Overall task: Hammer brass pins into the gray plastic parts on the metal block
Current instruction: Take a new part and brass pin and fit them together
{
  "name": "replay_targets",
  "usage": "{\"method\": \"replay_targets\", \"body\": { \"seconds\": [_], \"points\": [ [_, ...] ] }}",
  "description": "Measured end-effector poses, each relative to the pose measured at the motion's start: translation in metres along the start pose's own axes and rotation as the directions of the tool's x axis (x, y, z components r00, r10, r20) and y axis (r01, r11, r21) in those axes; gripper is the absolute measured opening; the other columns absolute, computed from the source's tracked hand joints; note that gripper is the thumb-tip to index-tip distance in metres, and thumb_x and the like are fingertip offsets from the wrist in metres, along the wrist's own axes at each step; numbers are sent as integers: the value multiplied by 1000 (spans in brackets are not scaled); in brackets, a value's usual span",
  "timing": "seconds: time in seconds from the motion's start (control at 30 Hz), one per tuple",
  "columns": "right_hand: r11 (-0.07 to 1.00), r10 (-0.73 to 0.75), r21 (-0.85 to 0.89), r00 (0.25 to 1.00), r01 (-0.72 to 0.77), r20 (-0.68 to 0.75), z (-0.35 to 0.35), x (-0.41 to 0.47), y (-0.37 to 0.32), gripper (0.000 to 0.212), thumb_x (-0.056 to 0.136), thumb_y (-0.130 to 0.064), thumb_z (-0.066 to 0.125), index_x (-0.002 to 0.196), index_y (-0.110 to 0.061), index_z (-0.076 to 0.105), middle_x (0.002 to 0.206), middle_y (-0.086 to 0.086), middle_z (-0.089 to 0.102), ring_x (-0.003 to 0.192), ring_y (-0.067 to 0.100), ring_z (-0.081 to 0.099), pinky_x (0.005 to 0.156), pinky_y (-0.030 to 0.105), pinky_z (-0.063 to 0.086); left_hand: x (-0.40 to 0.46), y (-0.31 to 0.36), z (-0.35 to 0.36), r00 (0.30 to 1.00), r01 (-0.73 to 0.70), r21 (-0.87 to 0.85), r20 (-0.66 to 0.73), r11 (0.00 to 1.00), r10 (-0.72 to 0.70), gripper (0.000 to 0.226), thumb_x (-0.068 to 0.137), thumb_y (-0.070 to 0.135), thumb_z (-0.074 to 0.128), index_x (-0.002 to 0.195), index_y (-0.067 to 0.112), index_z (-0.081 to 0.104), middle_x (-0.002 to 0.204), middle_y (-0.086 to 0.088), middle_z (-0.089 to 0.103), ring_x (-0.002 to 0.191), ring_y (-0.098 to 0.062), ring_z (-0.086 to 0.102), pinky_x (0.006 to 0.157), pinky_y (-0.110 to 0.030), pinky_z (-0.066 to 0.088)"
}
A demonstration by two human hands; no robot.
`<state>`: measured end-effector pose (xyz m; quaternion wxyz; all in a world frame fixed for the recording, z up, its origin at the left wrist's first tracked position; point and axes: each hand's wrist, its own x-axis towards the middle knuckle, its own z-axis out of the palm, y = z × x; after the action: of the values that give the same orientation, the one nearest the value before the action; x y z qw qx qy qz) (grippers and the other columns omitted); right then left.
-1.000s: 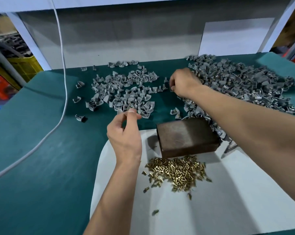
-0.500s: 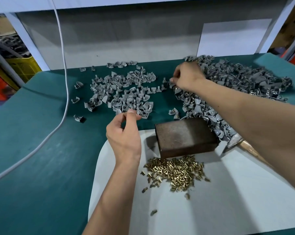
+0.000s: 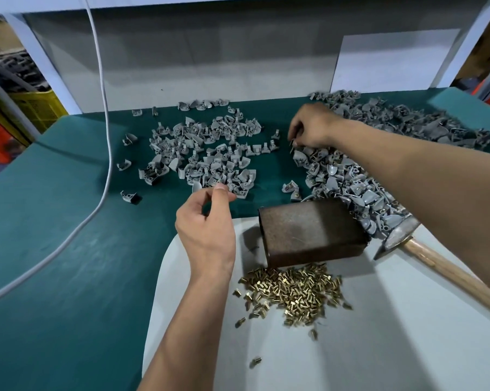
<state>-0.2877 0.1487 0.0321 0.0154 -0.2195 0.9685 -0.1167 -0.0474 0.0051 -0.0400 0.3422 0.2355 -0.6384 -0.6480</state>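
The metal block [image 3: 313, 231] is a dark, rust-brown rectangular slab lying on a pale sheet [image 3: 379, 334] spread over the green desk [image 3: 69, 263], its top face bare. Just in front of it, on the sheet, lies a loose heap of small brass pins [image 3: 291, 292], with a few strays scattered toward the near edge. Behind and to the right of the block, a long heap of gray plastic parts [image 3: 348, 184] runs back across the desk, its near end touching the block's far right corner; a second, looser scatter of the same parts [image 3: 210, 153] lies further left. The right arm reaches out across this heap, and the right hand [image 3: 313, 127] is knuckles-up with fingers curled down at the heap's far left edge, pinching something small and gray there; exactly what it holds cannot be told. The left hand [image 3: 207, 224] hovers left of the block, back toward the camera, thumb and forefinger tips brought close together as in a pinch, but whether anything sits between them cannot be told. A hammer [image 3: 399, 232] with a wooden handle lies right of the block, its head beside the parts. A white cable [image 3: 103, 131] trails across the desk's left side.
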Motion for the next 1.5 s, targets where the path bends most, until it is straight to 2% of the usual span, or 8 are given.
{"method": "replay_targets", "body": {
  "seconds": [0.3,0.4,0.5,0.7,0.87,1.17,1.37,1.5],
  "points": [
    [994,63,-93,998,-61,14,0,1,7,15,94,-8,64,101,-1,75,107,19,74,98,33,72,92,45,60,-1,2,0,1000,2,12,8,1000,-2,29,93,30,60,70,24,77,81,5,75,77,0,64,80,-27,53],
    [995,8,-102,1000,-10,-24,7,8,-5,29,104,-21,57,129,-10,66,133,16,64,122,34,60,109,39,47,-1,3,1,1000,-1,16,6,1000,1,30,91,35,58,71,23,77,82,4,75,72,3,61,72,-18,50],
    [984,-69,-156,993,83,95,17,13,-18,55,103,-2,51,154,-20,43,162,11,35,150,33,32,122,40,26,-1,4,0,1000,0,20,5,1000,0,29,90,35,58,71,23,77,82,1,74,70,4,60,68,-10,48],
    [965,-214,-136,974,223,77,18,6,-32,38,91,1,69,126,-16,71,132,11,65,114,27,65,103,33,51,-1,4,0,1000,-6,32,13,999,5,28,90,35,59,71,24,77,82,1,74,69,4,58,66,-9,47],
    [933,-339,-100,938,345,71,14,-16,-54,29,87,-5,78,114,-13,76,115,7,73,89,13,63,86,25,52,-2,7,0,1000,5,28,8,1000,-5,28,89,34,60,68,24,76,80,3,75,75,0,63,76,-23,51],
    [847,-434,303,897,437,-80,-14,-109,-81,40,76,-3,87,113,-12,76,95,-1,76,81,5,72,78,15,56,-1,15,-1,996,-68,3,57,998,68,22,96,30,65,83,16,75,73,4,69,68,-8,59,65,-25,49],
    [787,-482,309,844,535,-235,-8,-160,-91,43,77,-7,84,118,-12,73,99,-2,75,88,6,70,85,28,58,3,26,-14,952,80,-231,305,970,-6,10,89,1,75,98,6,76,76,-10,76,61,-18,67,60,-27,55],
    [813,-489,220,837,540,-245,-5,-176,-95,36,81,-19,85,114,-19,71,102,-6,70,88,9,64,86,31,56,13,34,-29,958,165,-342,277,925,-68,12,87,-5,73,93,5,75,76,-10,75,61,-20,69,64,-30,59]
  ]
}}
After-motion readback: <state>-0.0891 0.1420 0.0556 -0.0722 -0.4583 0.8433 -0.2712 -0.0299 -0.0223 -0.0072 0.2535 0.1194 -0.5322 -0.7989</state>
